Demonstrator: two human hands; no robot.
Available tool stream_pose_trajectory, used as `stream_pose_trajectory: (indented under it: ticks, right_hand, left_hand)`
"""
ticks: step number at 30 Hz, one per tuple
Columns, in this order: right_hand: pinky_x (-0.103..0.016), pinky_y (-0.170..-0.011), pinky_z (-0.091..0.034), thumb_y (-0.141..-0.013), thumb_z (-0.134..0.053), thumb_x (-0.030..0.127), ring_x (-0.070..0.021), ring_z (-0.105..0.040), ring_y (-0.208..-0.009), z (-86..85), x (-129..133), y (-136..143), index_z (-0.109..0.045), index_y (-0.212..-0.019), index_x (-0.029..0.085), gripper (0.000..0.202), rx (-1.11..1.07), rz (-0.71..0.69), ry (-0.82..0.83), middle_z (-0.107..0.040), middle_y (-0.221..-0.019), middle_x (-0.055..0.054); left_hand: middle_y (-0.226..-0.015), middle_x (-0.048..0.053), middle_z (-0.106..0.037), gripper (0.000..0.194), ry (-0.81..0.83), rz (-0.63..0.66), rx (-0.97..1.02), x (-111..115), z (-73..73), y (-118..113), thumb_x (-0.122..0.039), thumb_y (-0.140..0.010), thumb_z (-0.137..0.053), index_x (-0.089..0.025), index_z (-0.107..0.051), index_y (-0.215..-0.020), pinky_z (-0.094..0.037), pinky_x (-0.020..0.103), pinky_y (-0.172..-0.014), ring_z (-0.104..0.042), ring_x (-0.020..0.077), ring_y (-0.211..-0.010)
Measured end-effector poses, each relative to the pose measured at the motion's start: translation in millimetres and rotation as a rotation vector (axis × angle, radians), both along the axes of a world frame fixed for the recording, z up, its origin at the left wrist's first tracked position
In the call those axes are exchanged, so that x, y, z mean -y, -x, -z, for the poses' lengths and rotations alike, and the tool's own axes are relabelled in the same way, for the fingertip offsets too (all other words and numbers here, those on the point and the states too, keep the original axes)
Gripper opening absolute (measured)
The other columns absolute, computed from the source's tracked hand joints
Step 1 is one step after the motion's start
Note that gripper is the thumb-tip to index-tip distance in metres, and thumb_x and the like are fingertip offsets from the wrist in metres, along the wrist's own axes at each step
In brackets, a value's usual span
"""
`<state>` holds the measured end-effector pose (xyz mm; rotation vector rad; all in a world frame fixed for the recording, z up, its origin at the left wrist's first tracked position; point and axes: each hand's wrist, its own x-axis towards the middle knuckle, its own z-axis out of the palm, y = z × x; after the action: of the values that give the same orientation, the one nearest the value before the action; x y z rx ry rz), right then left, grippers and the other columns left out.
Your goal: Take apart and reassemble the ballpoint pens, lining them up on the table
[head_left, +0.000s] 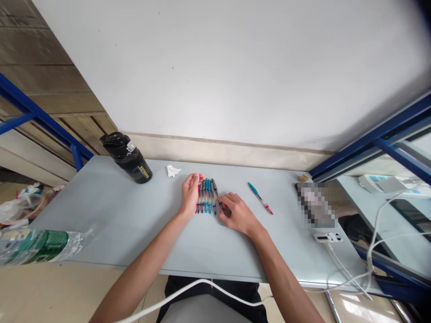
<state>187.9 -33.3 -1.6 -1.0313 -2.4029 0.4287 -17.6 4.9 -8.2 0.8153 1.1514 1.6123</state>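
Note:
Several pens [206,196] lie side by side in a row on the grey table, with grey, teal and pink ends. My left hand [190,193] stands on its edge along the left side of this row, its fingers bent together around the upper end; what they grip is hidden. At the right end of the row a grey pen [214,190] lies slightly slanted. My right hand [235,211] has curled fingers, with the index fingertip and thumb at that pen's lower half. Off to the right, a single teal and pink pen [260,198] lies diagonally, apart from both hands.
A black bottle [129,159] and a crumpled tissue [173,171] are at the back left. On the left front is a clear green-labelled bottle [43,246]. A blurred-out phone [315,204], a white plug [327,237] and white cables [369,251] lie right.

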Motion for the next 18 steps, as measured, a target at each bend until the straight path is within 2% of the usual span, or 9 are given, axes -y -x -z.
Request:
stream_pose_trajectory:
  ticks: [10, 18]
  right_hand:
    - [-0.041, -0.084, -0.047, -0.079, -0.066, 0.010, -0.0245, -0.056, -0.081, -7.5, 6, 4, -0.064, -0.125, 0.021, 0.047, 0.002, -0.010, 0.053, -0.062, -0.087, -0.003]
    - [-0.044, -0.089, -0.049, -0.089, -0.081, 0.032, -0.0267, -0.059, -0.088, -12.9, 7, 2, -0.063, -0.136, 0.024, 0.051, -0.008, -0.057, 0.096, -0.065, -0.091, -0.005]
  left_hand:
    - [-0.101, 0.008, -0.075, 0.043, 0.010, -0.004, -0.009, 1, 1.5, -1, -0.062, -0.098, -0.070, -0.019, -0.075, -0.096, -0.054, 0.031, -0.092, -0.071, 0.0211, -0.099]
    - [-0.100, 0.008, -0.074, 0.042, 0.009, -0.002, 0.007, 2, -0.8, -2, -0.061, -0.097, -0.071, -0.019, -0.075, -0.095, -0.055, 0.033, -0.092, -0.070, 0.0216, -0.099]
